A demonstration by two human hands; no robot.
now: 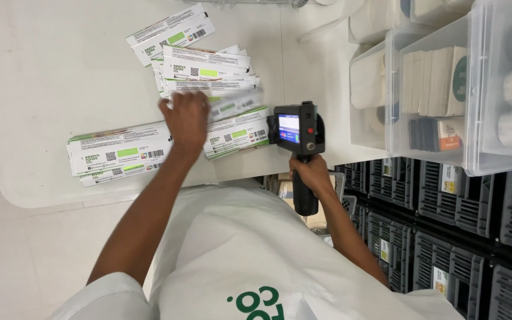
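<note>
Currently, a blurred flat carton sleeve is gripped by the left hand, above a row of like white-and-green sleeves laid on the white counter. More sleeves are heaped beyond. A black handheld printer is held by its handle in the right hand, at the counter's edge. Clear plastic bins and dark crates are ranged to the right.

We have bare white tabletop open to the left; flat white-and-green printed sleeves crowd the middle, and clear plastic storage bins wall off our right side
</note>
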